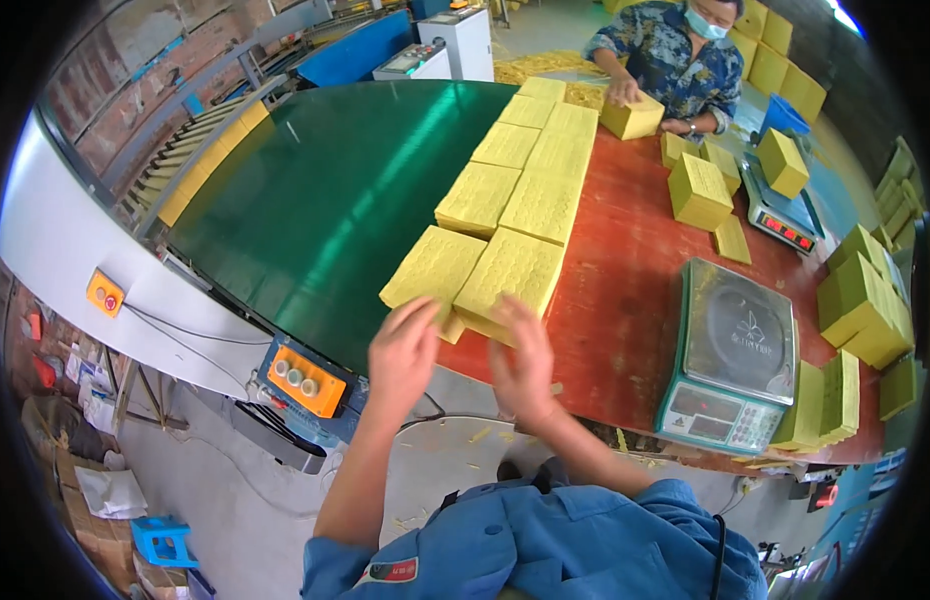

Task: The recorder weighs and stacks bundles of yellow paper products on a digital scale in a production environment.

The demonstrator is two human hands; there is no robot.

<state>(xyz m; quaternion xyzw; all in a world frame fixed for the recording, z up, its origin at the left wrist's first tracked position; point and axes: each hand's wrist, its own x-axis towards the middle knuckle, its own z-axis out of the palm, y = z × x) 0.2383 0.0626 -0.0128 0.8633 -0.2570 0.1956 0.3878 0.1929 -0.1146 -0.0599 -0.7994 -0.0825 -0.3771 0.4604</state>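
Two rows of yellow paper stacks with an embossed pattern run away from me along the table's left side. At their near end, my left hand (405, 350) is by the front edge of the left stack (435, 268). Its fingers are stretched forward and somewhat blurred. My right hand (525, 365) is at the front of the right stack (512, 278), thumb and fingers apart, fingertips against or just before its near face. Neither hand visibly grips a stack. Below the near stacks, another bit of yellow paper sticks out between my hands.
A green conveyor surface (315, 190) curves along the left, with an orange button box (305, 380) near me. On the red table (625, 290) stand a digital scale (740, 335) and a second scale (780, 205). Across it, a masked co-worker (675, 60) handles a yellow stack (633, 116).
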